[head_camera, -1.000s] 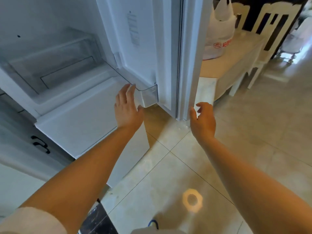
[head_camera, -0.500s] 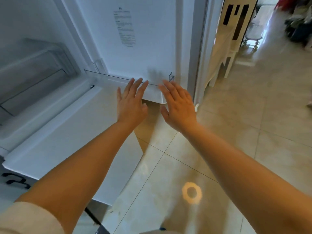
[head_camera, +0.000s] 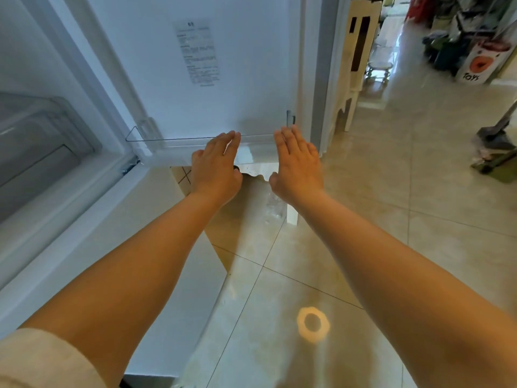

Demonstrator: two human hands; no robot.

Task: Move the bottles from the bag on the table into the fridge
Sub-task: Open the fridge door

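The white fridge door (head_camera: 223, 65) stands open in front of me, its inner face with a printed label turned my way. A clear door shelf (head_camera: 173, 142) runs along its bottom. My left hand (head_camera: 216, 166) and my right hand (head_camera: 298, 163) reach forward side by side, fingers straight, fingertips at the front rim of that shelf. Both hands hold nothing. The fridge interior (head_camera: 42, 141) with a clear drawer lies to the left. No bottle and no bag appear in this view.
A pale wooden chair (head_camera: 355, 57) stands just past the door's right edge. Tiled floor (head_camera: 405, 191) spreads to the right and below. A box marked TOYS (head_camera: 479, 64) and clutter sit at the far right, with a mop-like item (head_camera: 498, 144) near the right edge.
My view has swung right, so the table and bag have left the frame. Both hands moved forward to the door shelf; the right hand came in from the door's edge and straightened.
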